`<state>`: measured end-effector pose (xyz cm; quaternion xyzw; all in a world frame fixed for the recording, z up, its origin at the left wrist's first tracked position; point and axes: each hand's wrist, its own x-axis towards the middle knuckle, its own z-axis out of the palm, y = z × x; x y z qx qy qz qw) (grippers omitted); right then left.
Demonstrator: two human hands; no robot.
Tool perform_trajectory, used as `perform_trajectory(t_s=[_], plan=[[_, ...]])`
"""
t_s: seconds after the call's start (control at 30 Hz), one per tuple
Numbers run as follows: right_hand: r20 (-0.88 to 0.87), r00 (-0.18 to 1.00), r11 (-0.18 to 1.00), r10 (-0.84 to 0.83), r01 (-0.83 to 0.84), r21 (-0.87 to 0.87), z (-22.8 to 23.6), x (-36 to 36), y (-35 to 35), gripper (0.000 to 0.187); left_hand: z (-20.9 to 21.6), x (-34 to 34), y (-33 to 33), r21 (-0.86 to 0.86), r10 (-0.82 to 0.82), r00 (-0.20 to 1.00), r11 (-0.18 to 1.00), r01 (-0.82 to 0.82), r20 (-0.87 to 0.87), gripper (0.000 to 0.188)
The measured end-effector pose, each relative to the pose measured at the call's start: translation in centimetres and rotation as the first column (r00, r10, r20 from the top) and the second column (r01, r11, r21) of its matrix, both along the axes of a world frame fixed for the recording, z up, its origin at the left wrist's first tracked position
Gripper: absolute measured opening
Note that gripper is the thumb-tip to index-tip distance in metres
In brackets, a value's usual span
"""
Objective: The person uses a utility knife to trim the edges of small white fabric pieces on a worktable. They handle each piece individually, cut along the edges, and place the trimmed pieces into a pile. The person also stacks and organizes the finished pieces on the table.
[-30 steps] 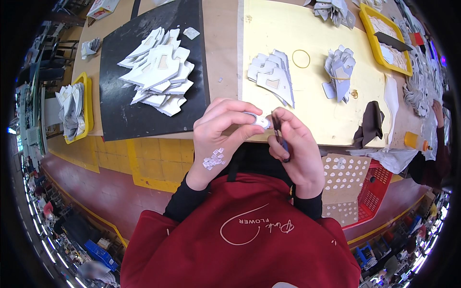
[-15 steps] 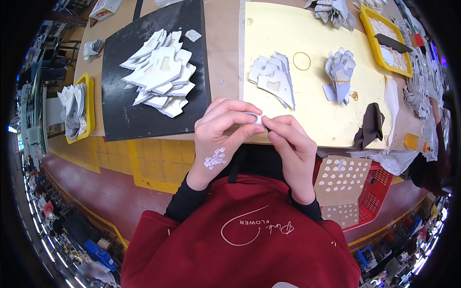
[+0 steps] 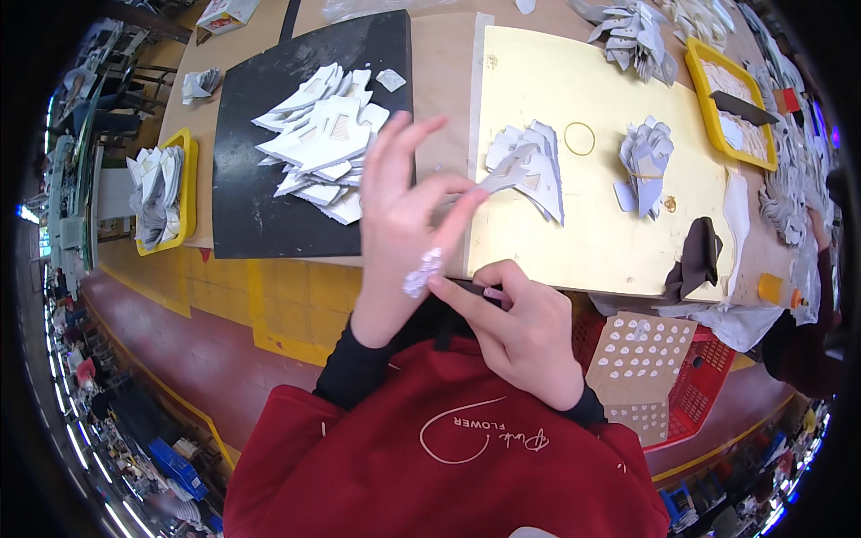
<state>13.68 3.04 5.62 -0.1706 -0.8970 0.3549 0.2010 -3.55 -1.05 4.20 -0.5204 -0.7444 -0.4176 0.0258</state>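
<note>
My left hand (image 3: 399, 206) pinches a thin light-grey cut piece (image 3: 508, 174) between thumb and forefinger, its other fingers raised and spread. That piece overlaps a small pile of grey cut pieces (image 3: 543, 161) on the yellow board. Small white stickers (image 3: 420, 274) cover the back of my left hand near the wrist. My right hand (image 3: 520, 327) reaches across, a fingertip touching the stickers. Its curled fingers hold a small, dark, purplish thing (image 3: 494, 294), mostly hidden.
A large heap of white pieces (image 3: 327, 134) lies on the black board (image 3: 242, 215). Right of the pile are a rubber band (image 3: 579, 139), a banded bundle (image 3: 646, 166) and dark cloth (image 3: 698, 260). Yellow trays (image 3: 189, 193) flank the table; a red basket (image 3: 708, 377) stands below.
My hands, together over a small pale piece before, have parted. The left now pinches a piece at the pile; the right has come down and left to the stickers. The view has shifted slightly.
</note>
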Motion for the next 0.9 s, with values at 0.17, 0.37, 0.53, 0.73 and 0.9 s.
perform_trajectory(t_s=[0.17, 0.37, 0.53, 0.73, 0.9], plan=[[-0.185, 0.977, 0.939, 0.108, -0.161, -0.303, -0.1, 1.6, 1.3, 0.051, 1.7, -6.0, -3.0, 0.005, 0.233, 0.971, 0.973, -0.233, -0.046, 0.009], [-0.063, 0.906, 0.881, -0.419, 0.389, -0.269, -1.6, 2.7, 3.3, 0.049, 1.2, -5.0, -1.9, 0.099, 0.458, 0.884, 0.888, -0.450, -0.090, 0.031], [-0.027, 0.822, 0.816, -0.568, 0.560, -0.143, -4.7, 0.3, 6.2, 0.036, -1.6, 2.4, 1.9, -0.073, -0.019, 0.977, 0.997, 0.035, 0.212, 0.019], [0.010, 0.805, 0.632, -0.593, 0.473, -0.614, -4.4, 1.5, 4.6, 0.017, -2.3, 5.0, 0.6, -0.148, -0.106, 0.817, 0.962, 0.228, 0.567, 0.014], [-0.123, 0.738, 0.296, -0.664, 0.109, -0.949, -3.7, 0.5, 2.3, 0.026, -2.2, 5.4, -0.5, -0.009, -0.109, 0.690, 0.986, 0.166, 0.716, 0.015]])
